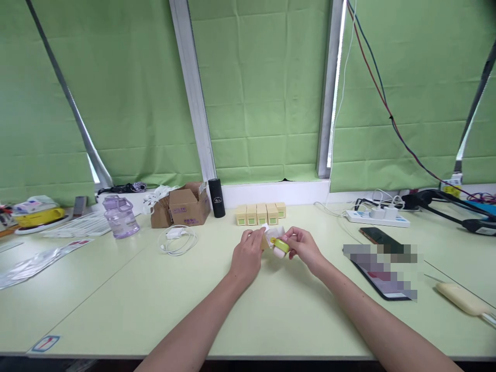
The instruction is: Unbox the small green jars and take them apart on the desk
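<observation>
The left hand (pixel 247 253) is holding a small box (pixel 265 244) at the middle of the frame; the right hand (pixel 304 248) pinches a green-and-white item (pixel 281 246) just beside it. Above stand small yellow boxes (pixel 262 209), their labels too small to read. The black bottle (pixel 216 198) and the carton (pixel 189 206) bear unreadable print. The table (pixel 248 330) stretches from the hands to its front edge, low in the frame.

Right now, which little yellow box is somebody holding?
The small pale-yellow cardboard box in the left hand; the other pale-yellow boxes stand grouped behind it, untouched.
</observation>
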Demonstrator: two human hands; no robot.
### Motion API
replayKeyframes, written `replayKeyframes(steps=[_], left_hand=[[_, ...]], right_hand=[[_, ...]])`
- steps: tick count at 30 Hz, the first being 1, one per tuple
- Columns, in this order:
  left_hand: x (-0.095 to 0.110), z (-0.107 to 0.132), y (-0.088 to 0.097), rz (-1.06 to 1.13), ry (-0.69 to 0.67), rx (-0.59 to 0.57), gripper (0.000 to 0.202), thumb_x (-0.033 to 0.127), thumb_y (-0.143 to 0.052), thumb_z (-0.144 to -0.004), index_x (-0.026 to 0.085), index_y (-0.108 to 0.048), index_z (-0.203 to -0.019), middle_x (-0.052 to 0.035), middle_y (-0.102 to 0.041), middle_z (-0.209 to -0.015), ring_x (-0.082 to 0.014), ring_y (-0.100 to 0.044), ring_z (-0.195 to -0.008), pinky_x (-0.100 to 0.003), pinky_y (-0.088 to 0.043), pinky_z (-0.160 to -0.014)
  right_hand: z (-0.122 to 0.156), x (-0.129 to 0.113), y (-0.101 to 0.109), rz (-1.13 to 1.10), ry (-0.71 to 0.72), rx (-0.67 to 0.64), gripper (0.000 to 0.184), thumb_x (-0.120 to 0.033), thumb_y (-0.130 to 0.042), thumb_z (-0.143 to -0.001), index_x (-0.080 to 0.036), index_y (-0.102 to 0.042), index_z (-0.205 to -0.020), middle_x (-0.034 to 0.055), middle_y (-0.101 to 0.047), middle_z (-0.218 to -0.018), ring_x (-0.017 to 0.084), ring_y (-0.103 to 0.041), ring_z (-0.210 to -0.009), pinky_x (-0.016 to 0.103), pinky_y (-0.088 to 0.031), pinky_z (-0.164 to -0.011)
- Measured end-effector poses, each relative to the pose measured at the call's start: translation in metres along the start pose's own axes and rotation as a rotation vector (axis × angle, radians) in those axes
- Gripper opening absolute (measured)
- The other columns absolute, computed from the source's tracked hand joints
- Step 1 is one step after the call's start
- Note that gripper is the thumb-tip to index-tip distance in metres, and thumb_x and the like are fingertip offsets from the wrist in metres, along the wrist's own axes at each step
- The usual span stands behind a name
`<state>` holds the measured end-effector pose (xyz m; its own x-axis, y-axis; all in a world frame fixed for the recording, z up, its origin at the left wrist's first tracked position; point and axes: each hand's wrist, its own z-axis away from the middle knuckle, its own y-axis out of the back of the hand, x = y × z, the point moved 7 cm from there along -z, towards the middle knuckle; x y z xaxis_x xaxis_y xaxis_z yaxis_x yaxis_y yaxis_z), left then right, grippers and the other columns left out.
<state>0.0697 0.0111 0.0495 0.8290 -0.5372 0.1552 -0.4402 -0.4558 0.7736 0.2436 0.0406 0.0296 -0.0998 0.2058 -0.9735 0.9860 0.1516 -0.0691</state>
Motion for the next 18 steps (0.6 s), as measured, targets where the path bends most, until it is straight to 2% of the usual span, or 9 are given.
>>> replayKeyframes(steps=[4, 7, 11, 15, 18], left_hand=[[-0.022, 0.000, 0.003, 0.006, 0.148, 0.024, 0.075, 0.006, -0.056, -0.086, 0.029, -0.033, -0.153, -0.0087, -0.061, -0.130, -0.0280, -0.046, -0.129, -0.039, -0.055, -0.090], [-0.036, 0.001, 0.004, 0.068, 0.273, 0.037, 0.075, 0.009, -0.061, -0.085, 0.029, -0.035, -0.152, -0.0099, -0.056, -0.127, -0.0269, -0.052, -0.124, -0.038, -0.054, -0.092], [-0.043, 0.002, 0.003, 0.197, 0.322, 0.075, 0.074, 0.011, -0.065, -0.084, 0.028, -0.039, -0.151, -0.0101, -0.053, -0.125, -0.0271, -0.055, -0.123, -0.041, -0.050, -0.101], [-0.048, 0.003, -0.001, 0.318, 0.374, 0.099, 0.072, 0.012, -0.067, -0.083, 0.029, -0.042, -0.149, -0.0101, -0.054, -0.125, -0.0274, -0.056, -0.121, -0.046, -0.046, -0.107], [-0.054, 0.003, -0.005, 0.459, 0.427, 0.133, 0.072, 0.013, -0.069, -0.081, 0.028, -0.046, -0.147, -0.0110, -0.056, -0.127, -0.0275, -0.056, -0.124, -0.045, -0.047, -0.106]], right_hand=[[-0.002, -0.008, 0.019, 0.269, 0.061, 0.062, 0.032, -0.048, -0.074, -0.075, -0.021, -0.058, -0.072, 0.0028, -0.071, -0.064, 0.015, -0.061, -0.051, 0.023, -0.038, -0.042], [0.000, -0.007, 0.020, 0.577, 0.050, 0.035, 0.018, -0.035, -0.068, -0.079, -0.021, -0.062, -0.071, 0.0026, -0.072, -0.067, 0.016, -0.063, -0.057, 0.024, -0.036, -0.048], [0.007, -0.008, 0.014, 0.898, 0.063, 0.020, 0.008, -0.025, -0.066, -0.080, -0.024, -0.065, -0.072, 0.0024, -0.074, -0.073, 0.018, -0.064, -0.064, 0.026, -0.034, -0.055], [0.010, -0.014, 0.008, 0.933, 0.104, -0.012, 0.008, -0.026, -0.066, -0.081, -0.024, -0.066, -0.073, 0.0026, -0.074, -0.075, 0.019, -0.066, -0.067, 0.027, -0.036, -0.057], [0.010, -0.022, 0.009, 0.778, 0.149, -0.034, 0.014, -0.032, -0.064, -0.084, -0.024, -0.066, -0.073, 0.0033, -0.077, -0.083, 0.020, -0.068, -0.071, 0.028, -0.042, -0.060]])
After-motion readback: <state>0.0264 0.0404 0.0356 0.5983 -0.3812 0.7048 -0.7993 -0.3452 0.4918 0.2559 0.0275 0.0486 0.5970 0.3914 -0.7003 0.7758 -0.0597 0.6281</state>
